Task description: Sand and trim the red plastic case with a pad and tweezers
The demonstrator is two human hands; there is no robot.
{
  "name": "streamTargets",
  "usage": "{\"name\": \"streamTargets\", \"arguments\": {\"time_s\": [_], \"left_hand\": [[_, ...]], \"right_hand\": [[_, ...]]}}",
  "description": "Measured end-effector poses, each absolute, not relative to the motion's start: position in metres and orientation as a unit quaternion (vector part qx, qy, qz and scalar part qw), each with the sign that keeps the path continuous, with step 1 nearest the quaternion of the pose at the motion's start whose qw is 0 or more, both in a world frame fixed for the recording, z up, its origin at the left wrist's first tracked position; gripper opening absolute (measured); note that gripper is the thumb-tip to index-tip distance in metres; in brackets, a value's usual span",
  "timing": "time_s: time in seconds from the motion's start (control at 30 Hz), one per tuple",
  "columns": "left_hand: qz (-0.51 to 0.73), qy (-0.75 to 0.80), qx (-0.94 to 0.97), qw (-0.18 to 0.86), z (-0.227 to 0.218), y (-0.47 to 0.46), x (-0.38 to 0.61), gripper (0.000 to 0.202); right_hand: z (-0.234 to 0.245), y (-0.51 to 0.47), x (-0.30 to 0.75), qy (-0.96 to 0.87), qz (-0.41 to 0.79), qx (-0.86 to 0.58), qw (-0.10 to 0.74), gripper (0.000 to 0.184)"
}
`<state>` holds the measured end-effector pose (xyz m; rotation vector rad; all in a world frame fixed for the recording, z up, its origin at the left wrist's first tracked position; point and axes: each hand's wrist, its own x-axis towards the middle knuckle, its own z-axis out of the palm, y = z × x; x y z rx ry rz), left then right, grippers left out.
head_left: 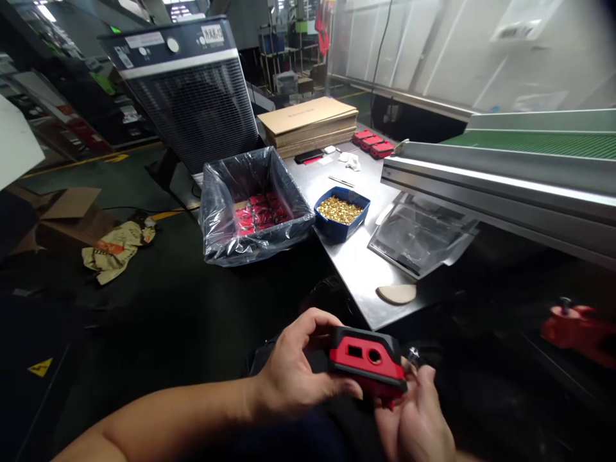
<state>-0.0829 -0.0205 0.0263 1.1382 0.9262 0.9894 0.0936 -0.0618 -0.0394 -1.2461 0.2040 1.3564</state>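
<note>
My left hand [301,369] is closed around the left side of a red and black plastic housing [368,360], thumb along the near face. A square opening and a round one show in its red face. At the housing's right end is my right hand [416,410], palm turned up, its fingers curled against the lower right corner. A small shiny metal piece [413,355] shows just above the right fingertips; whether they grip it I cannot make out. Beyond the hands stands a blue bin [332,228] of small brass-coloured parts [339,210].
A plastic-lined crate [255,247] holds several red parts [260,213]. The metal table [353,269] carries stacked cardboard [312,122], red and black housings [373,142] and a clear plastic tray [418,234]. A conveyor [505,186] juts in from the right; an air cooler [192,109] stands behind.
</note>
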Motion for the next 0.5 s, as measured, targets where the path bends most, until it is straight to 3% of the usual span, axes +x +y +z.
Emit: {"name": "streamTargets", "arguments": {"time_s": [0.17,0.5], "left_hand": [[0.397,0.446,0.492,0.634,0.018,-0.022,-0.087,0.058],[0.323,0.46,0.468,0.682,-0.005,-0.041,-0.076,0.044]], "right_hand": [[0.002,-0.044,0.102,0.114,0.495,-0.555,0.659,0.036],[0.019,-0.039,0.091,-0.035,0.443,-0.583,0.68,0.052]]}}
